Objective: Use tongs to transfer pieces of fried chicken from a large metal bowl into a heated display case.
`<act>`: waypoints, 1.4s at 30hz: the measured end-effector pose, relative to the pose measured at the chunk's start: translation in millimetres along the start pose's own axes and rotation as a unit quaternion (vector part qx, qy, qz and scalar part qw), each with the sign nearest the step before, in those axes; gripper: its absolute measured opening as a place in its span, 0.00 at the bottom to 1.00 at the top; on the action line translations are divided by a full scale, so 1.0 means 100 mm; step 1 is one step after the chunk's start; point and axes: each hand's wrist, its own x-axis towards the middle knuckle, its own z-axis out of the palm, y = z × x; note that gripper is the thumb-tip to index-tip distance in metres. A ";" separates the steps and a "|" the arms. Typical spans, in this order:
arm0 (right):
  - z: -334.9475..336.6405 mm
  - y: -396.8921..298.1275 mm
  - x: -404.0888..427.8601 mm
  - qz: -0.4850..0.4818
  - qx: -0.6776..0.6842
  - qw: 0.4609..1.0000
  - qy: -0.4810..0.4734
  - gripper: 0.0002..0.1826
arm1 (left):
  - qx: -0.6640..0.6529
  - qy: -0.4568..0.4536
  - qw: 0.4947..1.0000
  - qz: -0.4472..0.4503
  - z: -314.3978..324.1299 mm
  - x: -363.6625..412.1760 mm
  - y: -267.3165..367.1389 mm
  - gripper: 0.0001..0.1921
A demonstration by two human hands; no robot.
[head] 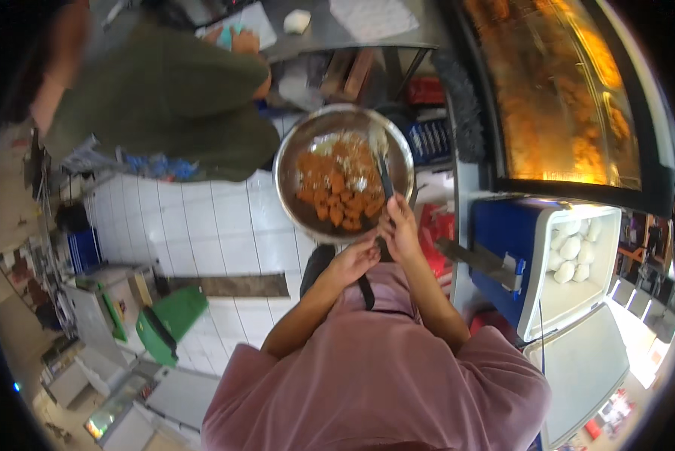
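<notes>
A large stainless steel bowl is in front of me, its inside smeared with pale and orange-brown coating. Coated orange-brown food pieces are heaped along its near side. My right hand grips the black handle of a serving spoon at the bowl's right near rim. The spoon's coated head rests against the right inner wall. Beside it, my left hand is at the near rim, its fingers curled. Whether those fingers hold the rim or anything else is hard to see.
At upper left, another person in a dark green top works at a metal counter. A lit food display cabinet stands upper right. Below it is an open blue cooler holding several white bundles. A green bin stands left on white floor tiles.
</notes>
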 end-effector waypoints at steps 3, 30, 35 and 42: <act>-0.07 -0.06 -0.12 -0.025 -0.017 0.999 0.022 0.17 | 0.075 -0.012 0.997 0.019 0.05 -0.22 0.21 0.24; -0.55 -0.46 0.21 -0.121 -0.250 0.956 0.090 0.29 | 0.695 0.453 0.534 0.166 -0.45 -1.21 0.46 0.33; -0.37 -0.36 0.36 -0.002 -0.295 0.954 0.043 0.30 | 0.543 0.223 0.771 0.247 -0.17 -0.72 0.44 0.34; -0.20 -0.11 0.32 -0.122 -0.319 0.923 -0.175 0.22 | 0.202 -0.023 0.949 0.241 0.58 0.34 0.54 0.30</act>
